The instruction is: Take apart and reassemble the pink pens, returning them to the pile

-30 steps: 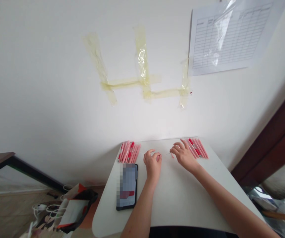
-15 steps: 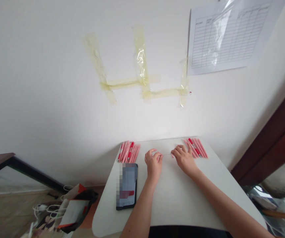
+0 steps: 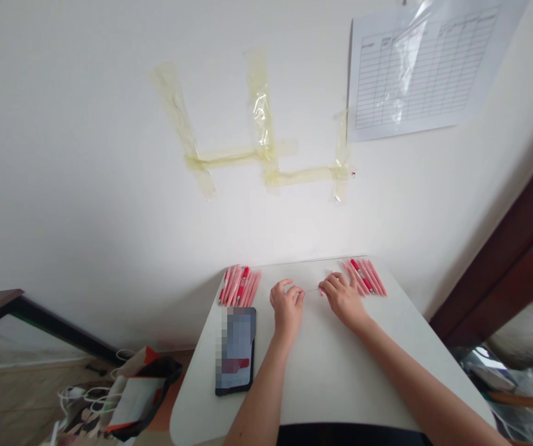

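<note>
On a small white table [image 3: 331, 371] both my hands rest near the far edge. My left hand [image 3: 286, 306] is closed in a loose fist, fingertips pinched. My right hand [image 3: 342, 294] is also closed, pinching a thin pale rod, perhaps a pen refill [image 3: 311, 290], that spans the gap between the two hands. Just right of my right hand lies a row of several pink and red pens [image 3: 367, 277]. A second bunch of pink pens [image 3: 239, 286] lies at the far left corner.
A phone or tablet [image 3: 235, 350] lies on the table's left side. Old tape strips [image 3: 261, 142] and a printed chart [image 3: 421, 68] hang on the wall. Bags and cables [image 3: 122, 396] sit on the floor at left. A dark wooden door frame [image 3: 517, 260] stands at right.
My right hand moved left, away from the right pen row, and closed its fingers. The thin rod now reaches my left fingertips. My left hand barely moved.
</note>
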Motion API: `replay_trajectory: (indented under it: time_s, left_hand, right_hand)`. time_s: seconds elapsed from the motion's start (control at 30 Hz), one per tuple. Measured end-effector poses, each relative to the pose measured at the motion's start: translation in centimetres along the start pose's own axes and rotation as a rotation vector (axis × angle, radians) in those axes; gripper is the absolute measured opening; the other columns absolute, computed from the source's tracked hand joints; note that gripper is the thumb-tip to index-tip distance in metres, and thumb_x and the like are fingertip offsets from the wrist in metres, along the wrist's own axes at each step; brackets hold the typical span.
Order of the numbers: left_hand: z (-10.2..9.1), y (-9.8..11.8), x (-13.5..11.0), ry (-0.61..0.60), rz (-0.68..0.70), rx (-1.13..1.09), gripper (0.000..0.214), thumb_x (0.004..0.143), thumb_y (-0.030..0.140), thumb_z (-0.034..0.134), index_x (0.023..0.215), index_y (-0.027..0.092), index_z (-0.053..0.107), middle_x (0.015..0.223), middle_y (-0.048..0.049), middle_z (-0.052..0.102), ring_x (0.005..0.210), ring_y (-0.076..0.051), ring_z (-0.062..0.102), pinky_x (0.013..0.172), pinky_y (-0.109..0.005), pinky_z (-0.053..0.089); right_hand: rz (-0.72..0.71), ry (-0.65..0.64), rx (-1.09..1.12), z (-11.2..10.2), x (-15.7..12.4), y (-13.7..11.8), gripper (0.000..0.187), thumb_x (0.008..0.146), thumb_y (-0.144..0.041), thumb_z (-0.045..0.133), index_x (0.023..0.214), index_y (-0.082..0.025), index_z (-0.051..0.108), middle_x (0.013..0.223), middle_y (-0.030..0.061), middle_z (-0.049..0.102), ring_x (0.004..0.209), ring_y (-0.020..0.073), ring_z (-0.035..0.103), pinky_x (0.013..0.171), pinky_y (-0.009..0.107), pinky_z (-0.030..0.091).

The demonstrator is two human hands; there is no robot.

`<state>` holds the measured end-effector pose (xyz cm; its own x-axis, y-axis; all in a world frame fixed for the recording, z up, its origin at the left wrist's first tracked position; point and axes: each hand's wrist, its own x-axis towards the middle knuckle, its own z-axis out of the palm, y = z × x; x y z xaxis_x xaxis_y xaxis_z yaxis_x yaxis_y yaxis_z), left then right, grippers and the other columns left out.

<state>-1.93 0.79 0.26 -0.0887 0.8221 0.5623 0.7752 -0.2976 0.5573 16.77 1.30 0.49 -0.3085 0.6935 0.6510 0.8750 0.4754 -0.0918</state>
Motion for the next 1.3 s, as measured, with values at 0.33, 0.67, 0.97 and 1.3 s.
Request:
replay_trajectory:
  time_s: [0.33, 0.67, 0.97, 1.3]
  left_hand:
    - [0.2, 0.0, 0.0, -0.026, 0.017, -0.009, 0.008, 0.085, 0.021, 0.069, 0.084, 0.024, 0.077, 0.116, -0.008, 0.063, 0.114, -0.025, 0.055, 0.107, -0.05, 0.044]
    - [0.0, 0.3, -0.2, -0.061, 0.075, -0.054, 0.009, 0.088, 0.023, 0.067, 0.085, 0.023, 0.075, 0.116, -0.008, 0.061, 0.118, -0.024, 0.053, 0.108, -0.048, 0.045]
    - [0.3, 0.2, -0.3, -0.061, 0.153, -0.081, 0.008, 0.089, 0.018, 0.062, 0.085, 0.021, 0.068, 0.116, -0.008, 0.061, 0.117, -0.022, 0.055, 0.106, -0.045, 0.048]
    - [0.5, -0.5, -0.3, -0.028, 0.088, -0.056, 0.011, 0.089, 0.016, 0.059, 0.085, 0.021, 0.067, 0.12, -0.0085, 0.059, 0.118, -0.024, 0.053, 0.106, -0.049, 0.046]
  right_hand:
    - [-0.016, -0.024, 0.01, 0.3, -0.1, -0.2, 0.02, 0.101, -0.018, 0.048, 0.102, -0.026, 0.066, 0.098, 0.0036, 0.069, 0.111, 0.0244, 0.055, 0.119, 0.057, 0.016]
    - [-0.022, 0.012, 0.029, 0.5, -0.2, -0.8, 0.016, 0.1, -0.02, 0.052, 0.1, -0.026, 0.068, 0.098, 0.0043, 0.068, 0.116, 0.0263, 0.052, 0.119, 0.057, 0.02]
    - [-0.024, 0.011, 0.115, 0.4, -0.4, -0.9, 0.018, 0.1, -0.019, 0.052, 0.098, -0.026, 0.068, 0.094, 0.003, 0.069, 0.108, 0.0241, 0.056, 0.12, 0.055, 0.02]
    - [-0.027, 0.0, 0.122, 0.0, -0.3, 0.7, 0.018, 0.098, -0.026, 0.059, 0.113, -0.027, 0.069, 0.101, 0.0042, 0.07, 0.113, 0.0271, 0.057, 0.118, 0.059, 0.023]
